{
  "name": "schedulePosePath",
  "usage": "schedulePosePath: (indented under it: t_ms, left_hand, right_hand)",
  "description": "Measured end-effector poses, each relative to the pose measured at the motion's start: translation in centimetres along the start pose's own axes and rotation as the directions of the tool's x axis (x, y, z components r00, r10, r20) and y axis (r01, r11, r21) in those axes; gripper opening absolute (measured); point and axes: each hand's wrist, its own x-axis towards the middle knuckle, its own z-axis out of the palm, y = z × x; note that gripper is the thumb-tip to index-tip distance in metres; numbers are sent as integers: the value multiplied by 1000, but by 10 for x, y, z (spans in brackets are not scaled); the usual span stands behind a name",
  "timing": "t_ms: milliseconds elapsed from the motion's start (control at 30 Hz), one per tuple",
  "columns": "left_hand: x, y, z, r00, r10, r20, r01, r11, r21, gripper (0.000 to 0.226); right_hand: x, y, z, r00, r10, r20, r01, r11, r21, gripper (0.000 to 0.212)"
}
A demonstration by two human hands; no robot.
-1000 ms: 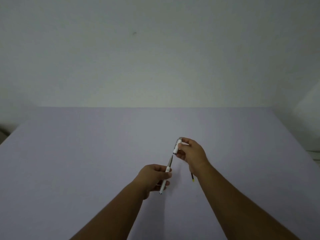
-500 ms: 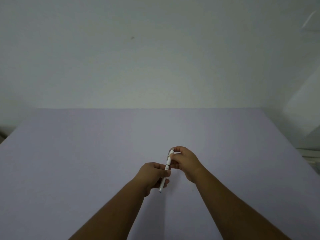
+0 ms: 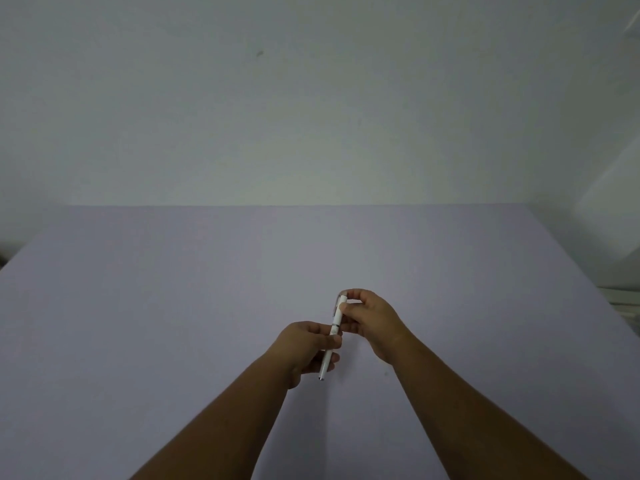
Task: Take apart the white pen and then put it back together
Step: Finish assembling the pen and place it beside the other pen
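The white pen point(image 3: 336, 318) is held slanted above the lilac table point(image 3: 173, 306), tip pointing down toward me and clip end away. My left hand point(image 3: 306, 348) grips its lower barrel, with the silver tip poking out below the fingers. My right hand point(image 3: 369, 322) pinches the upper half with the metal clip. The two halves meet at a dark ring between my hands and look joined. A small dark bit point(image 3: 387, 373) lies on the table under my right wrist; most of it is hidden.
The table runs back to a plain pale wall point(image 3: 311, 116). Its right edge slants down past a white object point(image 3: 623, 299) at the far right. A dark edge shows at the far left.
A second ago the halves were apart, with a thin inner rod showing between them. My right hand has brought the upper half down onto the lower one, and the gap has closed.
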Motion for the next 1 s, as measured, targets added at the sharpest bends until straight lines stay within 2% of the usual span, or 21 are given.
schedulePosePath:
  t_ms: [67, 167, 233, 267, 333, 400, 500, 700, 1000]
  left_hand:
    - [6, -2, 1, 1000, -13, -1, 13, 1000, -27, 9]
    - [19, -8, 4, 999, -27, -47, 24, 998, -52, 11]
    - [29, -13, 7, 996, -50, -77, 43, 996, -83, 11]
    - [34, -17, 8, 994, -66, -84, 57, 993, -103, 12]
    - [45, -26, 11, 991, -92, -94, 78, 988, -134, 16]
    - [55, -34, 14, 987, -90, -133, 74, 989, -125, 17]
    - [70, -42, 18, 971, -14, -239, 25, 999, 44, 15]
    - [80, -45, 25, 944, 104, -313, -12, 959, 285, 24]
    - [84, -48, 31, 925, 195, -326, -42, 906, 421, 23]
  right_hand:
    - [6, 3, -4, 999, 12, -43, -11, 1000, 22, 19]
    - [17, 11, -24, 967, 34, -253, -32, 999, 12, 21]
    - [23, 21, -41, 923, 25, -383, -109, 974, -200, 19]
    - [26, 28, -47, 915, 12, -404, -171, 917, -361, 20]
    - [25, 42, -52, 917, -6, -399, -255, 759, -598, 23]
    - [23, 54, -50, 929, 1, -369, -268, 689, -673, 15]
    - [24, 67, -46, 933, 5, -359, -259, 703, -662, 4]
    - [33, 72, -33, 952, -35, -303, -189, 713, -676, 10]
    - [40, 75, -13, 969, -25, -248, -154, 721, -676, 13]
